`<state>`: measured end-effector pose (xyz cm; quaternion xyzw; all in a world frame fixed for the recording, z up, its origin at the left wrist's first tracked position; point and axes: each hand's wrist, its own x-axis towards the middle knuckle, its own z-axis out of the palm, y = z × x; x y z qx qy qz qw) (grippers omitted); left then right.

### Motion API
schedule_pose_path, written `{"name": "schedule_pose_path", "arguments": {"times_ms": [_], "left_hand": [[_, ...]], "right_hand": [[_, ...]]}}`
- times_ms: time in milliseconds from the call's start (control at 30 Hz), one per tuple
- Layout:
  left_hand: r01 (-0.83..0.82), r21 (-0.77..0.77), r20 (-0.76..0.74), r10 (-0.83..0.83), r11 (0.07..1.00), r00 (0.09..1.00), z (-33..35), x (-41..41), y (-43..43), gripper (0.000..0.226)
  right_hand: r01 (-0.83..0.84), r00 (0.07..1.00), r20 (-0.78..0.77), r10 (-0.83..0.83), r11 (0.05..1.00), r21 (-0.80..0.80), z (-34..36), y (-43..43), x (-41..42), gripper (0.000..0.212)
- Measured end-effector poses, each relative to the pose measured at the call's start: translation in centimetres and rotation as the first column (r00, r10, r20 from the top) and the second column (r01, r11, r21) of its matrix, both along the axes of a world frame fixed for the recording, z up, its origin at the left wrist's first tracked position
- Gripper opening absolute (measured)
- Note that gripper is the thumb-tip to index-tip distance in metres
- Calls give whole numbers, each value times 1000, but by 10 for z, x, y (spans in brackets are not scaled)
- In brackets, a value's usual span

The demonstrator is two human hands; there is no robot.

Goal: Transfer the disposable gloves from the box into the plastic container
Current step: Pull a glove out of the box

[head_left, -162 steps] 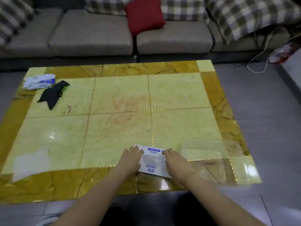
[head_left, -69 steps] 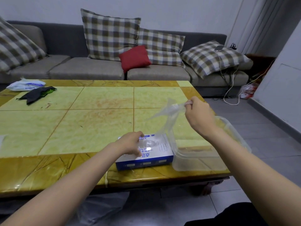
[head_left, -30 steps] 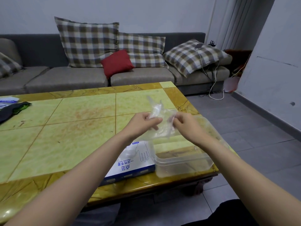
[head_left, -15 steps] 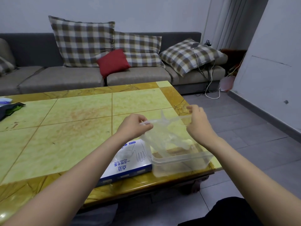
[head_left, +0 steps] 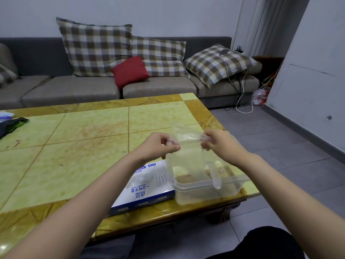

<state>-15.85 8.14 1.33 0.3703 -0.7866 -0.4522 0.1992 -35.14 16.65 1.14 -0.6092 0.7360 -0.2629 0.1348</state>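
A thin clear disposable glove (head_left: 187, 157) hangs stretched between my two hands, its fingers dangling into the clear plastic container (head_left: 203, 191) at the table's near right corner. My left hand (head_left: 158, 145) pinches the glove's left edge. My right hand (head_left: 217, 142) pinches its right edge. The white and blue glove box (head_left: 147, 189) lies flat just left of the container, partly under my left forearm.
The yellow tiled table (head_left: 78, 146) has a dark cloth (head_left: 11, 124) and a white packet (head_left: 5, 115) at its far left. A grey sofa (head_left: 74, 86) with checked and red cushions stands behind. Cables (head_left: 242, 94) trail on the floor at right.
Both hands have spread the glove wider and flatter above the container. The view has stayed nearly the same; the box and container have not moved.
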Motion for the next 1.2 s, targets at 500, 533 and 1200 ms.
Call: {"name": "schedule_pose_path", "arguments": {"times_ms": [500, 533, 1200], "left_hand": [[-279, -369, -328, 157, 886, 932, 19, -29, -16, 16], [-239, -423, -283, 123, 874, 951, 14, -27, -15, 19], [577, 177, 968, -247, 798, 45, -62, -92, -7, 38]], "right_hand": [[53, 990, -70, -122, 783, -620, 33, 1, -27, 16], [-7, 987, -132, -89, 803, -595, 30, 6, -28, 21], [-174, 902, -48, 430, 461, 870, -48, -22, -39, 40]]}}
